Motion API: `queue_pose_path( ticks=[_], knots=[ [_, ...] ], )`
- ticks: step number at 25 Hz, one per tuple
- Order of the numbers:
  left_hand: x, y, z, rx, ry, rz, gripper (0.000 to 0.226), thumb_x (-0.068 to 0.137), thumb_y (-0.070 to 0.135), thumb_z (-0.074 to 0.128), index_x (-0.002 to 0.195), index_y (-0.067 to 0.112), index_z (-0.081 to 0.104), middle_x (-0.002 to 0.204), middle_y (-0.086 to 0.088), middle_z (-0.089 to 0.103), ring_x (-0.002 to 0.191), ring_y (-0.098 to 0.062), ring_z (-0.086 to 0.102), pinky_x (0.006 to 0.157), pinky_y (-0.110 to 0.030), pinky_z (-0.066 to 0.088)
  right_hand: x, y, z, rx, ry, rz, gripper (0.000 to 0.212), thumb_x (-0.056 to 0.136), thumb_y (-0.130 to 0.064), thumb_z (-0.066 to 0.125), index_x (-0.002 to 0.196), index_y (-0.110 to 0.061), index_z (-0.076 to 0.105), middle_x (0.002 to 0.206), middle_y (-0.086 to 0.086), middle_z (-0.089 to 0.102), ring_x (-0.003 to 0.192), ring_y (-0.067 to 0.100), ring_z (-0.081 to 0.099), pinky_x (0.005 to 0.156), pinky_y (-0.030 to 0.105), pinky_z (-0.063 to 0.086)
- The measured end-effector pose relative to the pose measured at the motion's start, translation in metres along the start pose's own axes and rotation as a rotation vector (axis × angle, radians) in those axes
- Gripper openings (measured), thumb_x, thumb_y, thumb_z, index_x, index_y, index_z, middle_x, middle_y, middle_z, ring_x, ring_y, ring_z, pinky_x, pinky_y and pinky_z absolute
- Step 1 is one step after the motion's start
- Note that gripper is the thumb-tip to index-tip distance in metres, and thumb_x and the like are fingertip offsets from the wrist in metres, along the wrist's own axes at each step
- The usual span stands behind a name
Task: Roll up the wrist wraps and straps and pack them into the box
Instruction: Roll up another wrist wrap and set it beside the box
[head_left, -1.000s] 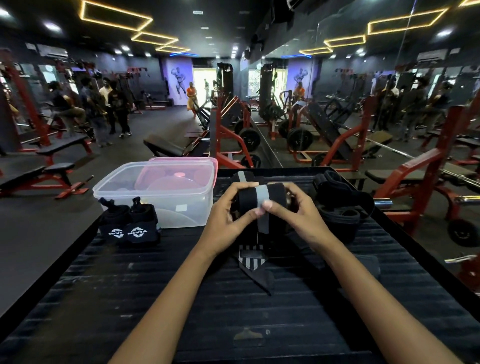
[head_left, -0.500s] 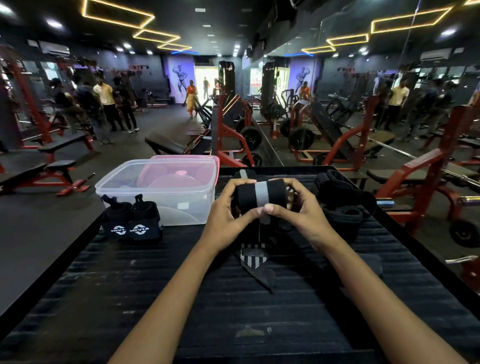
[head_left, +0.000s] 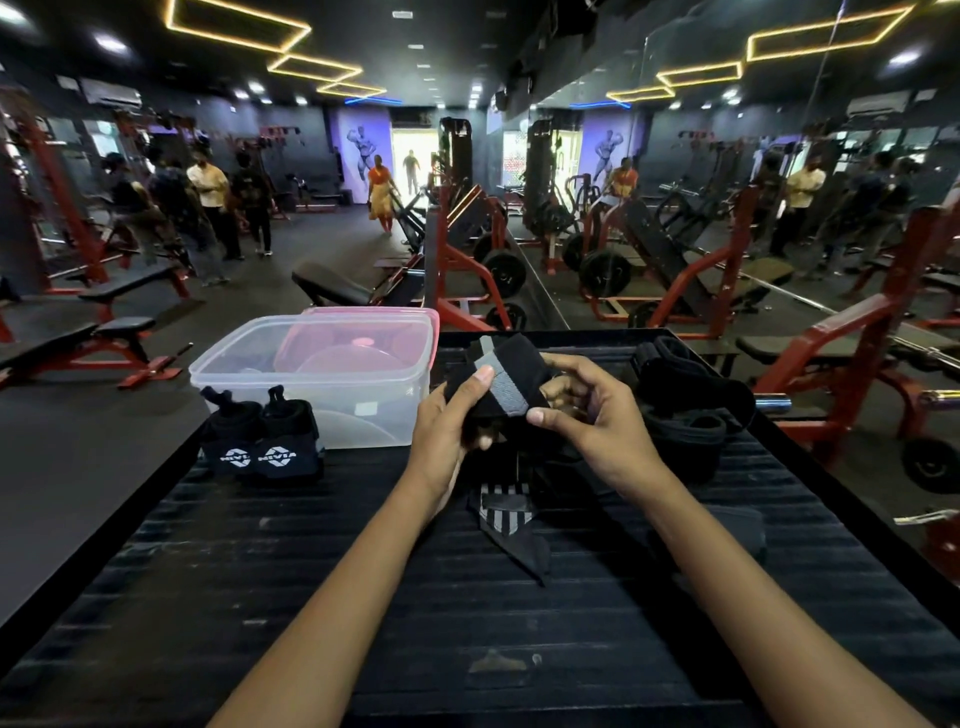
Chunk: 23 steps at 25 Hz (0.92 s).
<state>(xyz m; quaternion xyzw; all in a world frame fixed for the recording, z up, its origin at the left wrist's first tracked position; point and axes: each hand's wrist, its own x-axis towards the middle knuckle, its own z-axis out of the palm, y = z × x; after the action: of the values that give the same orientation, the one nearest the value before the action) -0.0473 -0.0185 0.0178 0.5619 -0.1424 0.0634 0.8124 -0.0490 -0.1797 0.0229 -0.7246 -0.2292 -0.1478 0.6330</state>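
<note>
A rolled black wrist wrap with a grey stripe (head_left: 506, 382) is held above the black ribbed table (head_left: 363, 597). My left hand (head_left: 452, 421) grips its left end, thumb on the stripe. My right hand (head_left: 592, 415) pinches its right end. The wrap's loose striped tail (head_left: 506, 514) hangs down onto the table. A clear plastic box (head_left: 317, 371) stands open at the back left with a pink lid (head_left: 374, 338) behind it. Two rolled black wraps with white logos (head_left: 262, 441) stand in front of the box.
A heap of unrolled black straps (head_left: 685, 410) lies at the table's back right. The table has a raised black rim (head_left: 857, 519). Red gym machines, benches and a mirror wall surround it, and several people stand far off at the left.
The roll has been tilted and lifted slightly, its left end now lower. My left thumb has slid onto the grey stripe and my right hand has shifted to the roll's right end.
</note>
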Motion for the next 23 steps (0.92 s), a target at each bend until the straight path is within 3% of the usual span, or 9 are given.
queue_pose_path(
  ticks=[3,7,13,16,18,20,23],
  knots=[
    [0.000,-0.003,-0.001,-0.024,0.028,-0.041,0.022,0.094,0.027,0.055,0.099,0.009,0.067,0.072,0.001,0.067,0.055,-0.007,0.056,0.041,-0.015,0.037,-0.003,-0.001,0.006,-0.249,0.063,-0.110,0.047,0.080,0.003,0.070,0.119,-0.020,0.059,0.086,-0.008,0.060,0.080,-0.004,0.056,0.080,0.010,0.043],
    [0.001,-0.003,0.000,-0.040,0.045,-0.077,0.031,0.084,0.035,0.062,0.097,0.006,0.065,0.073,-0.006,0.067,0.051,-0.013,0.055,0.039,-0.016,0.037,-0.001,0.001,0.008,-0.472,0.104,-0.310,0.051,0.083,0.006,0.064,0.131,-0.006,0.054,0.107,0.004,0.065,0.097,-0.005,0.055,0.089,0.004,0.037],
    [0.000,-0.002,0.001,-0.107,-0.004,-0.146,0.038,0.084,0.034,0.064,0.106,0.003,0.061,0.078,-0.009,0.063,0.054,-0.013,0.056,0.045,-0.017,0.042,-0.002,0.006,0.008,-0.533,0.161,-0.365,0.047,0.084,0.008,0.061,0.129,-0.005,0.056,0.099,0.006,0.062,0.093,0.012,0.057,0.086,0.016,0.045],
    [-0.001,-0.004,-0.002,-0.130,-0.060,-0.192,0.048,0.080,0.037,0.066,0.113,0.003,0.059,0.082,-0.008,0.064,0.057,-0.013,0.057,0.054,-0.021,0.050,-0.003,0.009,0.001,-0.602,0.231,-0.435,0.032,0.085,-0.009,0.062,0.117,-0.007,0.063,0.091,-0.002,0.054,0.084,0.014,0.052,0.079,0.025,0.045],
    [0.000,-0.003,-0.008,-0.150,-0.119,-0.212,0.063,0.073,0.040,0.070,0.119,0.001,0.055,0.082,-0.005,0.066,0.059,-0.012,0.058,0.062,-0.025,0.055,-0.004,0.010,-0.001,-0.587,0.235,-0.422,0.029,0.084,-0.012,0.063,0.113,-0.009,0.064,0.091,-0.005,0.051,0.083,0.010,0.051,0.078,0.023,0.045],
    [0.000,-0.001,-0.012,-0.160,-0.225,-0.209,0.069,0.069,0.041,0.074,0.122,0.003,0.052,0.085,-0.005,0.066,0.062,-0.012,0.057,0.065,-0.026,0.056,-0.004,0.012,0.001,-0.549,0.255,-0.346,0.036,0.082,-0.001,0.066,0.116,-0.011,0.063,0.096,-0.001,0.054,0.089,0.001,0.052,0.082,0.016,0.045],
    [-0.007,-0.002,-0.005,0.028,-0.419,-0.158,0.050,0.073,0.036,0.068,0.116,0.015,0.053,0.096,-0.007,0.061,0.073,-0.010,0.061,0.064,-0.024,0.054,0.001,0.011,-0.003,-0.213,0.251,-0.199,0.043,0.075,0.007,0.065,0.112,-0.013,0.063,0.101,0.006,0.064,0.096,0.012,0.062,0.086,0.026,0.051]
  ],
)
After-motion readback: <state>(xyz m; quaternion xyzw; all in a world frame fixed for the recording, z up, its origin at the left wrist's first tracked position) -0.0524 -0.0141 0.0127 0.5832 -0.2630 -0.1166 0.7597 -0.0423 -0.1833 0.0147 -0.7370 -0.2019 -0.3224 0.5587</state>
